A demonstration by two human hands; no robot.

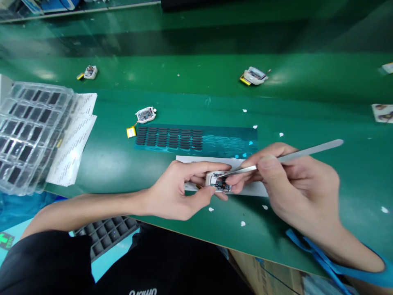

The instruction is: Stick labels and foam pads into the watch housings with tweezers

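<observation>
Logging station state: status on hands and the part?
Left hand gripping small device. Right hand holding tweezers, tips in device. Pad sheet behind, apart.

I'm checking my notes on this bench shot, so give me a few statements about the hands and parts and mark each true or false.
1. The right hand holds metal tweezers. True.
2. The left hand lies flat on the green table, holding nothing. False: it grips a small white device.
3. The tweezers' tip is at the small white device. True.
4. The blue sheet of dark pads is full of pads. False: only its left part has pads.
5. The clear plastic tray sits at the left. True.
</observation>
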